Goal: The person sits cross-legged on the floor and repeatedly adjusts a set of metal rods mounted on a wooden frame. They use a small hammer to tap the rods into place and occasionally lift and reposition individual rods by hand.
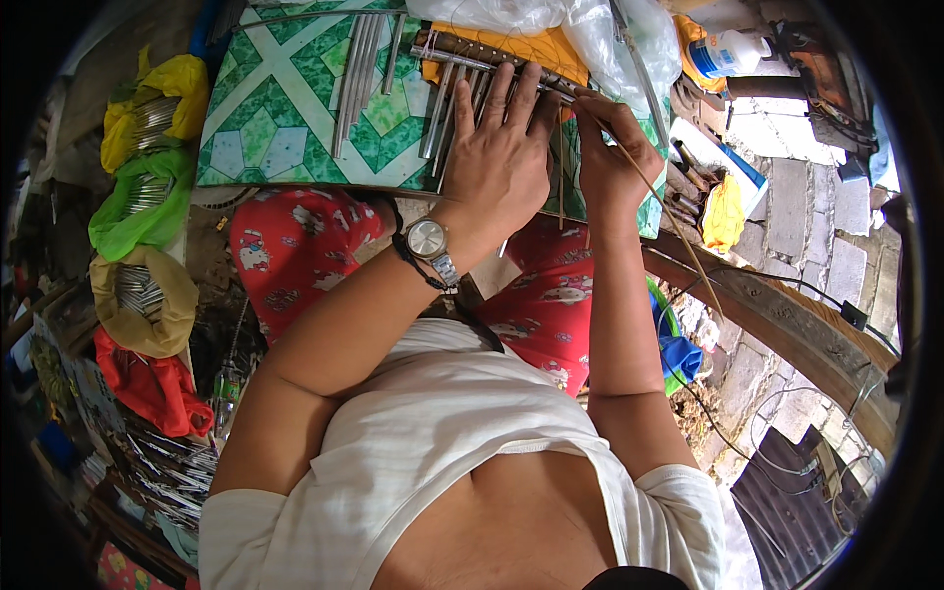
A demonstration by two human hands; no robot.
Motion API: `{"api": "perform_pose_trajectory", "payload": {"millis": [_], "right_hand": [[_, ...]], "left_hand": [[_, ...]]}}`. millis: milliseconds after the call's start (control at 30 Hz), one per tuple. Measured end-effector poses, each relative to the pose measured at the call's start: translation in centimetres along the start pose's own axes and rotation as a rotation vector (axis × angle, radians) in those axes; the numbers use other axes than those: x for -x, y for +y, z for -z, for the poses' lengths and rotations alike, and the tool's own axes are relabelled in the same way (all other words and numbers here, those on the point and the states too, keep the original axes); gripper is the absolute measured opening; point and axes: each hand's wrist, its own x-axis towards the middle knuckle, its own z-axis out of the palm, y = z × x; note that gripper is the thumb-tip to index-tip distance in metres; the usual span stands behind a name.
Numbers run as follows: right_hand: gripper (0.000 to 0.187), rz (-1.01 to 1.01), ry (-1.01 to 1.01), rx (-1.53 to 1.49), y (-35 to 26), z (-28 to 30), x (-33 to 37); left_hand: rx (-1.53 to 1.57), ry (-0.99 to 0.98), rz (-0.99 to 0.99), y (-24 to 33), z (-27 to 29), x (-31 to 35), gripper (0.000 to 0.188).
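Note:
At the table's near right side, my left hand (503,147) lies with fingers stretched over a row of slim metal tubes (436,123). Its fingertips rest by a long rod (457,61) that runs across the tubes' far ends. Close beside it, my right hand (618,157) is closed in a pinch on a long thin brown cane strip (678,221). The strip's tail bends down to the right, past my forearm. Both hands are near the rod's right end, where my fingers hide the details. A dark strip with a row of small holes (492,57) lies just beyond the rod.
More loose metal tubes (360,84) lie on the green patterned tabletop (265,108). Clear plastic (629,59) and orange cloth (551,49) sit at the back. Open bags of metal pieces, including a yellow bag (187,93), line the left. A wooden beam (777,315) stands right; a white bottle (728,52) lies beyond.

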Motion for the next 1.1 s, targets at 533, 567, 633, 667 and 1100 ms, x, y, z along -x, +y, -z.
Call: {"api": "perform_pose_trajectory", "payload": {"millis": [533, 567, 633, 667, 1100], "right_hand": [[0.01, 0.09, -0.107, 0.186, -1.0, 0.5, -0.8], [0.012, 0.148, -0.138, 0.242, -1.2, 0.9, -1.0], [0.012, 0.222, -0.186, 0.283, -1.5, 1.0, -1.3], [0.01, 0.239, -0.202, 0.269, -1.6, 1.0, -1.6], [0.011, -0.116, -0.493, 0.209, -1.7, 1.6, -7.8]], "left_hand": [[-0.009, -0.004, 0.004, 0.0, -0.1, -0.1, 0.055], [-0.011, -0.002, 0.002, 0.0, 0.0, -0.1, 0.055], [-0.014, 0.006, 0.0, 0.0, 0.0, -0.1, 0.055], [-0.014, -0.002, 0.002, 0.0, 0.0, -0.1, 0.055], [-0.03, -0.02, 0.003, 0.0, 0.1, -0.2, 0.057]]}}
